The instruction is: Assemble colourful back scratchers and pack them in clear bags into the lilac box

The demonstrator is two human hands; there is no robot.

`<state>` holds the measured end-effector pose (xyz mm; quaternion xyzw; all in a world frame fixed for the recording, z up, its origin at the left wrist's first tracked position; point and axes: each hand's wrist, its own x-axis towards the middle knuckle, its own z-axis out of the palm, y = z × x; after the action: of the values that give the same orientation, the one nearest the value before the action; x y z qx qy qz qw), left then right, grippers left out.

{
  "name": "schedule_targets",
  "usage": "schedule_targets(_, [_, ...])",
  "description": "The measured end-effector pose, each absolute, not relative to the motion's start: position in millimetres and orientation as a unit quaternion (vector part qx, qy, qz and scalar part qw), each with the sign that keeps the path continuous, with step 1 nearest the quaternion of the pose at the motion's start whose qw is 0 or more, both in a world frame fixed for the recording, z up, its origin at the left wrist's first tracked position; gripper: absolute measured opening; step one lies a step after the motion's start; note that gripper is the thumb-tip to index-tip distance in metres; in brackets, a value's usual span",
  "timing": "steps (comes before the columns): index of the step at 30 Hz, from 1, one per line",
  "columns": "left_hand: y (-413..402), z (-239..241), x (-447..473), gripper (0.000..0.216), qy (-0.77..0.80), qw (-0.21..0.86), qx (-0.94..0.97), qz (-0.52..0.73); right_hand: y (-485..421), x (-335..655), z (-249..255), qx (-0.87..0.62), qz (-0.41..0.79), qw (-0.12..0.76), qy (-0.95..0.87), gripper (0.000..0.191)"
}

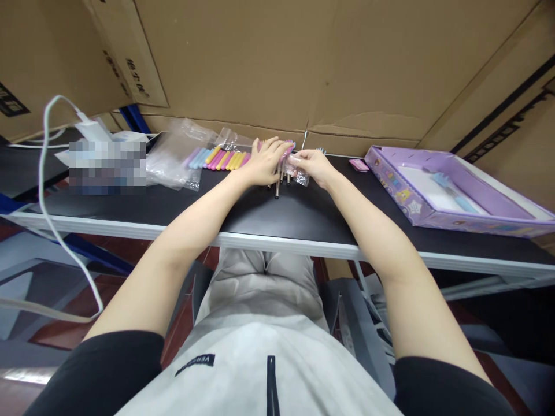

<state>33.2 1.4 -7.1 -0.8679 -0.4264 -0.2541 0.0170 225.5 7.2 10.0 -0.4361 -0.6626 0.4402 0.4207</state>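
Note:
My left hand (265,164) lies over a small pile at the back middle of the black table, its fingers stretched out and resting on pink and purple pieces. Below it stick out several thin metallic rods (277,189); what they belong to is mostly covered. My right hand (318,165) pinches a small clear plastic wrapper (300,175) between thumb and fingers, right beside the left fingertips. Left of my hands, a row of pink, yellow, blue and lilac sticks (225,160) lies side by side, with clear plastic near them.
Clear plastic bags (176,167) lie left of the sticks. Farther left are a white plug and cable (44,156) by a blurred-out item. A purple open box (416,202) with a light blue piece inside stands right, near a small pink card (359,165). Cardboard (277,63) walls the back.

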Motion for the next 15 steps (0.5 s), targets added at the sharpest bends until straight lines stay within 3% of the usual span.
schedule_targets(5, [7.6, -11.4, 34.3, 0.060, -0.443, 0.030, -0.844, -0.299, 8.3, 223.9, 7.1, -0.439, 0.443, 0.409, -0.667, 0.042])
schedule_targets(15, [13.3, -13.1, 35.4, 0.042, -0.410, 0.042, -0.863, -0.293, 1.9, 215.7, 6.9, -0.444, 0.515, 0.360, -0.638, 0.034])
